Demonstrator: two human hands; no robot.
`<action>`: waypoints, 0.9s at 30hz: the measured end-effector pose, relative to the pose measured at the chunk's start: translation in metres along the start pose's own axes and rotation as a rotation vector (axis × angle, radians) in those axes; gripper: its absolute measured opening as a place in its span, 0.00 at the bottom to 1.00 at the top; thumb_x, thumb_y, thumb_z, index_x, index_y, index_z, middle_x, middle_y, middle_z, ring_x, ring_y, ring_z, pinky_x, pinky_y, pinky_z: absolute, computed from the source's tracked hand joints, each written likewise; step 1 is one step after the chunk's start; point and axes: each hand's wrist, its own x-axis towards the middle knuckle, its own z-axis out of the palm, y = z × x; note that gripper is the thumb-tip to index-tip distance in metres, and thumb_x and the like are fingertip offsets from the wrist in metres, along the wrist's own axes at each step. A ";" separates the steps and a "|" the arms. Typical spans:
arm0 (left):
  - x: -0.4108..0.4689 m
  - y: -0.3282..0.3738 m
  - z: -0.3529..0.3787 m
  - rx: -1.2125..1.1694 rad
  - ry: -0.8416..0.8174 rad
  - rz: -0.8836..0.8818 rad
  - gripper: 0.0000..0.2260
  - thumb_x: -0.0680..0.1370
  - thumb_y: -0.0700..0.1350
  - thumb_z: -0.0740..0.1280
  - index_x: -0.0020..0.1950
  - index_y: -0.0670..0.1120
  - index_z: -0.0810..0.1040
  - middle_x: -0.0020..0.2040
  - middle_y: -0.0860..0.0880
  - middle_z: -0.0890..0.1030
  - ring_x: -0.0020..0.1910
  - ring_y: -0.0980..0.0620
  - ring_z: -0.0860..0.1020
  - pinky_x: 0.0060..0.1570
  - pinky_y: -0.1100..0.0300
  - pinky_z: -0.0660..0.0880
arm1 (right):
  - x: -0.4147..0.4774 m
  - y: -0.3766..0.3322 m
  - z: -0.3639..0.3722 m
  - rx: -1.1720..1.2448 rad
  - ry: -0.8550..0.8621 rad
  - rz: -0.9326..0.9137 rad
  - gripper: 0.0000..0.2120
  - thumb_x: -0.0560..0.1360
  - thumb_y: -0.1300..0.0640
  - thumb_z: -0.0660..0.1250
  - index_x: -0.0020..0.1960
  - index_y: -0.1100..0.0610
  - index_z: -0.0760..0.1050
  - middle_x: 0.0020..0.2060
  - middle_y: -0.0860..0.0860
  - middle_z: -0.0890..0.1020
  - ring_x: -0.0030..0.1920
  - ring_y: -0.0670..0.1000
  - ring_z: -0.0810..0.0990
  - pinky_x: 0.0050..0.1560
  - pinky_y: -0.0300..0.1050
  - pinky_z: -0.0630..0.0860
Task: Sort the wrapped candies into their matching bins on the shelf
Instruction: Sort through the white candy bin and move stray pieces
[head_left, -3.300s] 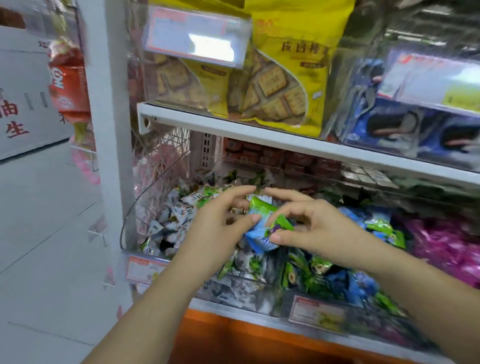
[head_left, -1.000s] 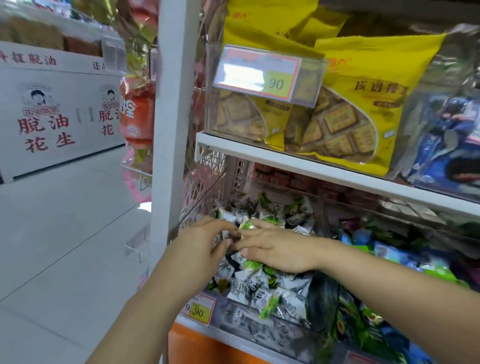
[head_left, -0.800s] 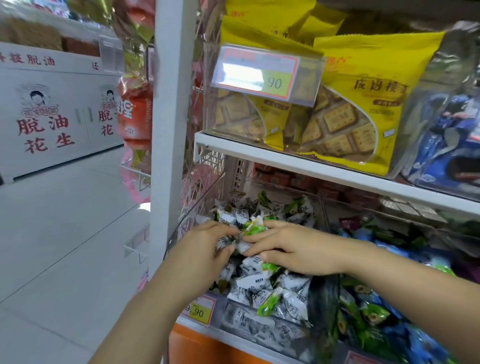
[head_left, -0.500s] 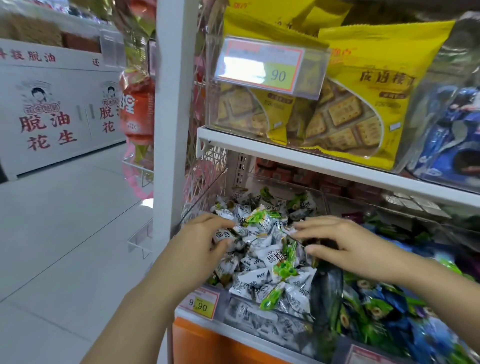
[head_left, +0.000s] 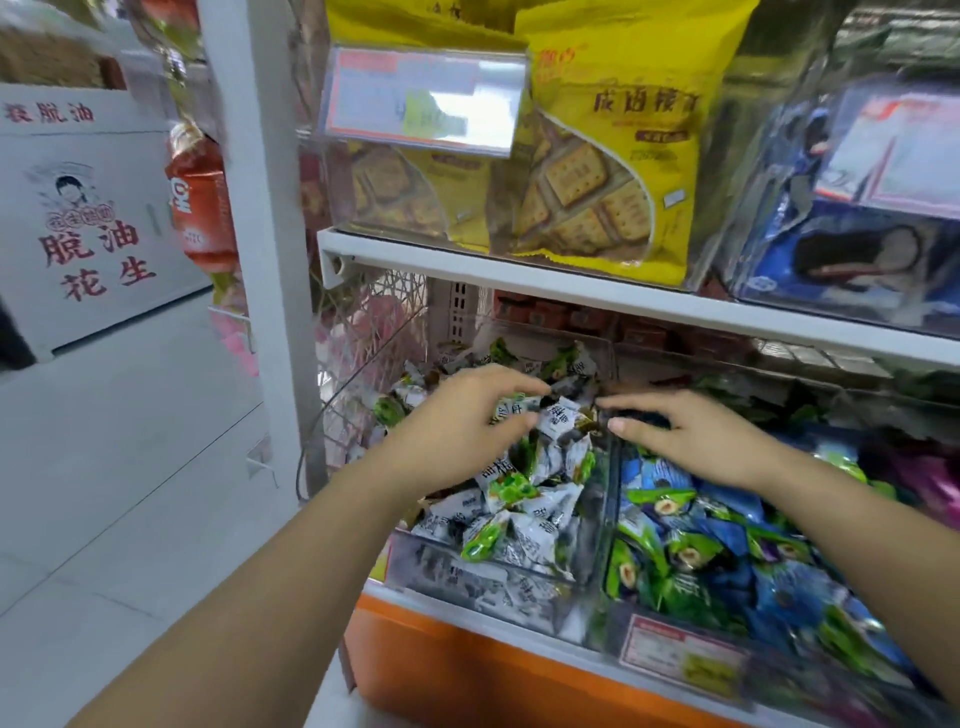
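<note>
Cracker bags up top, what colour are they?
The cracker bags are yellow, clearest in the head view.

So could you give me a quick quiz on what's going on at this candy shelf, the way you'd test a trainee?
1. True or false: the left hand is over the white-and-green candies.
2. What stands on the shelf above the candy bins? A) red cans B) yellow biscuit bags C) glass bottles
3. Fill in: beyond the clear divider, under the right hand, the neighbouring candies are wrapped mostly in green and ____.

Key: 1 true; 2 B; 3 blue.
</note>
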 end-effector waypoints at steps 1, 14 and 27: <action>0.014 0.004 0.003 0.045 -0.061 0.019 0.17 0.80 0.50 0.63 0.69 0.54 0.71 0.69 0.54 0.71 0.68 0.57 0.67 0.63 0.65 0.62 | 0.001 0.001 0.000 0.002 -0.004 -0.001 0.20 0.76 0.41 0.60 0.67 0.42 0.71 0.67 0.45 0.73 0.65 0.47 0.72 0.61 0.41 0.68; 0.074 -0.013 0.015 0.467 -0.632 -0.025 0.24 0.76 0.57 0.67 0.71 0.58 0.67 0.76 0.49 0.57 0.74 0.45 0.57 0.72 0.50 0.58 | 0.004 0.012 -0.002 0.030 -0.023 -0.050 0.19 0.78 0.43 0.59 0.68 0.42 0.69 0.69 0.44 0.70 0.67 0.44 0.68 0.58 0.32 0.61; 0.045 -0.061 -0.023 0.391 -0.353 -0.128 0.17 0.76 0.52 0.68 0.65 0.57 0.73 0.62 0.46 0.68 0.66 0.47 0.67 0.61 0.61 0.63 | 0.003 0.011 -0.005 0.011 -0.045 -0.060 0.19 0.79 0.44 0.58 0.69 0.43 0.69 0.70 0.43 0.69 0.68 0.44 0.68 0.60 0.34 0.62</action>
